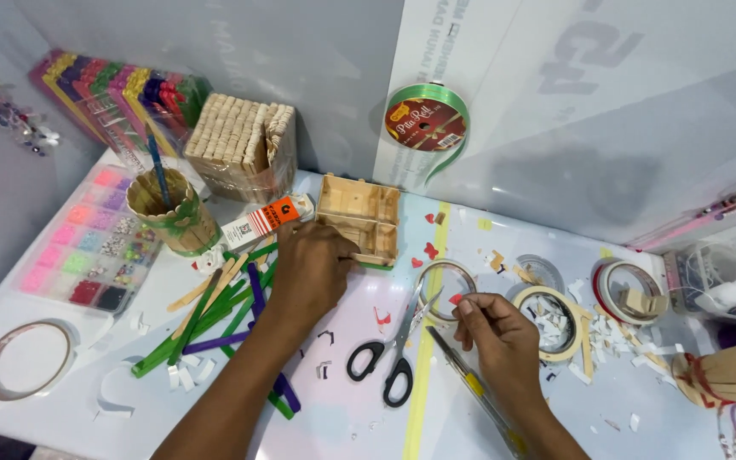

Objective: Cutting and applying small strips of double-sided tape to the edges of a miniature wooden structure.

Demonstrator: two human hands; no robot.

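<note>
My left hand (pixel 315 266) rests on the table edge of a small open box made of craft sticks (pixel 359 217), its fingers pinching the box's near wall. My right hand (pixel 496 334) is closed around a thin yellow-handled tool (pixel 470 383) that points toward a clear tape roll (pixel 445 290). Black-handled scissors (pixel 389 353) lie between the two hands. A pile of green, purple and plain craft sticks (pixel 223 311) lies under my left forearm.
A stick-built cup with a blue pen (pixel 172 211), a glue tube with an orange label (pixel 264 221), a bead organiser (pixel 87 247), a bundle of sticks (pixel 240 145), several tape rolls (pixel 547 319), a green ribbon spool (pixel 426 123) and paper scraps (pixel 615 341) surround the work.
</note>
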